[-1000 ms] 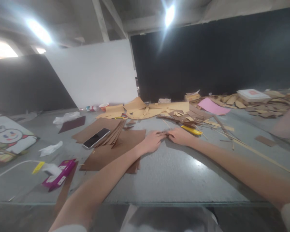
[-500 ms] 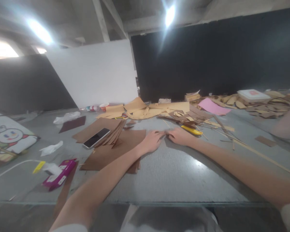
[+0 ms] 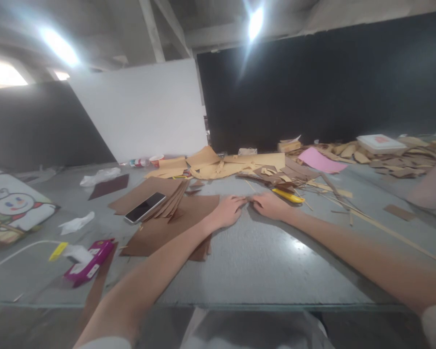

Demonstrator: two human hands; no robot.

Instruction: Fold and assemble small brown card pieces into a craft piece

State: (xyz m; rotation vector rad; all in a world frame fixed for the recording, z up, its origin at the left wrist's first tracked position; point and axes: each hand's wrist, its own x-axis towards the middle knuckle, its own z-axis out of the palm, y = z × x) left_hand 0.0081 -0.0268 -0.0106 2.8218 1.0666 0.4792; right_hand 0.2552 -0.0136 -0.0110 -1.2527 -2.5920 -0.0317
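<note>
My left hand (image 3: 229, 211) and my right hand (image 3: 271, 205) meet almost fingertip to fingertip over the grey tabletop. Fingers on both are bent and drawn together; anything between them is hidden or too small to make out. Brown sheets (image 3: 181, 218) of leather-like material lie beside my left hand, partly under that forearm. On the stack to the left rests a phone (image 3: 145, 207) with a dark screen. Just beyond my right hand is a yellow utility knife (image 3: 288, 196), lying flat on the table.
Tan offcuts (image 3: 218, 165) and brown scraps (image 3: 272, 178) spread along the back. A pink sheet (image 3: 321, 160) and a white box (image 3: 381, 144) sit back right. At left are a purple tissue pack (image 3: 90, 264) and a white cable (image 3: 22, 249). Another person's blurred arm (image 3: 430, 186) shows far right.
</note>
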